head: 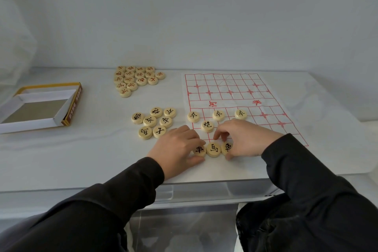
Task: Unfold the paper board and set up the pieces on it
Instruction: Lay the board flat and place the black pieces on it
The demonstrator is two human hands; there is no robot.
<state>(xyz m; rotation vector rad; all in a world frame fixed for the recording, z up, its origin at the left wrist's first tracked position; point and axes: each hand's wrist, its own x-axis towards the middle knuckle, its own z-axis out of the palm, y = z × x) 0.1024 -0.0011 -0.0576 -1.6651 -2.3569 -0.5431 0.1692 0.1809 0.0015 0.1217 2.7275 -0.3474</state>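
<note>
Lining up the near row: the left hand [177, 146] is gripping the corner piece [199, 150] between thumb and curled fingers, and the right hand [247, 137] is pinching the third piece [227, 147]. The middle piece [213, 149] is sitting between them, touching both. The paper board [241, 96] is lying unfolded and flat. The row is running left to right along its near edge. The loose black pieces [153, 121] are lying just left of the left hand, likely the nearer hand for fetching. The red pieces [135, 79] are waiting well apart, farther back.

2 bare hands, left hand [177, 147], right hand [245, 139], long black sleeves [311, 180]
</note>
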